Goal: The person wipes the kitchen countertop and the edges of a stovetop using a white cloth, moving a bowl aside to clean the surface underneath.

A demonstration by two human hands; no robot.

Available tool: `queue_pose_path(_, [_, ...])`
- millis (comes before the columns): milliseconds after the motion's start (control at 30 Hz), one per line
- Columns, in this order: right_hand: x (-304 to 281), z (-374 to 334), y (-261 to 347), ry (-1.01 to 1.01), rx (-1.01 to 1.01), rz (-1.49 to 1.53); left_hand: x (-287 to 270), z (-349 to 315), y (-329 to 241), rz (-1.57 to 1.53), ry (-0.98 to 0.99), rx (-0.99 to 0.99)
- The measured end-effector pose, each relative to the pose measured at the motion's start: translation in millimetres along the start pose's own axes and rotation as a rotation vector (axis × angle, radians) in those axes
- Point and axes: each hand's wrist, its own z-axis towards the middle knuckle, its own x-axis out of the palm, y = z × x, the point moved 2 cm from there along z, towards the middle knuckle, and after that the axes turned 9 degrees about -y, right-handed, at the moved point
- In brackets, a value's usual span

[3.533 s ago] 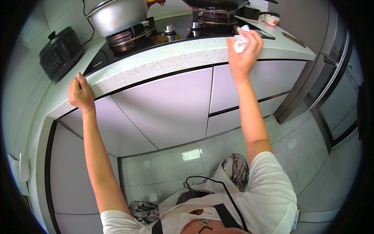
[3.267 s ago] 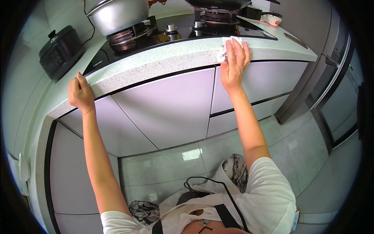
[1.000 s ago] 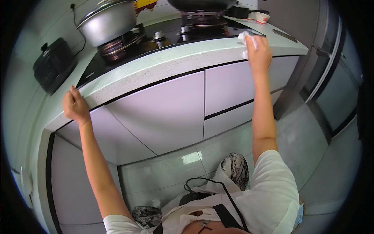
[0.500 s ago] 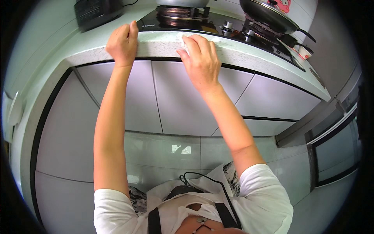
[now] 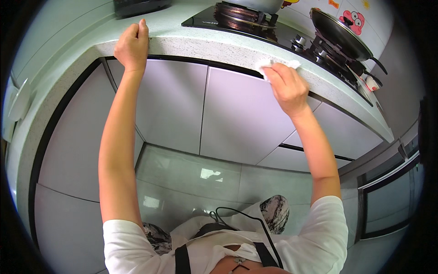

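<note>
A: Where is my white wipe, and how do I hold it?

B: It is at the front face of the countertop, bunched in your right hand. Your fingers are closed on it, with loose parts showing at two sides. I cannot tell how firmly it presses.

A: How could I do this stroke better?

B: I would spread the wipe flatter, so that it covers the whole height of the face, and press evenly. Near the dark gap below, a loose corner could catch.

A: And my left hand?

B: It is closed like a fist at the edge, thumb upward; I see nothing in it. As support it seems well placed. Farther out are the cooktop and the frying pan.
</note>
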Motion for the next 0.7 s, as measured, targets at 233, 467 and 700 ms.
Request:
queue_pose_path(233, [70.7,60.9,50.2,-0.211,0.047,0.032,6.3,-4.1,-6.8,0.008,-0.283,0.306])
queue_pose_path(467, [79.9,81.6,52.3,-0.134,0.016,0.129,2.7,-5.0,-5.7,0.033,-0.246,0.323])
queue_pose_path(700, [-3.7,25.7,-0.6,0.079,0.098,0.083,5.5,-4.4,-4.2,0.002,-0.325,0.326])
